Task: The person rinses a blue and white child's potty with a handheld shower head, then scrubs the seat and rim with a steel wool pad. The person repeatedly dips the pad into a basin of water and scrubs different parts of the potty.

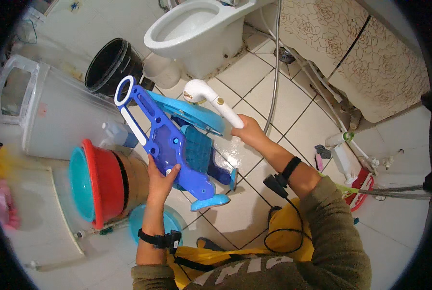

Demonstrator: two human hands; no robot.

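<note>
My left hand [160, 178] grips a blue plastic child's toilet seat with a step ladder [170, 140], held tilted above the tiled floor; its white-trimmed handle points up left and a light blue foot sticks out at the bottom. My right hand [247, 130] is shut on a white shower head [210, 96], whose head sits just above the light blue seat part. The metal hose [275, 63] runs up from the shower head toward the wall. Water shines on the tiles below the seat.
A white toilet [196, 24] stands ahead, a black bucket [112, 63] to its left. Stacked red and teal basins [97, 181] lie at left beside a white plastic container [46, 111]. Bottles and a brush [344, 150] lie at right by a patterned cabinet [370, 53].
</note>
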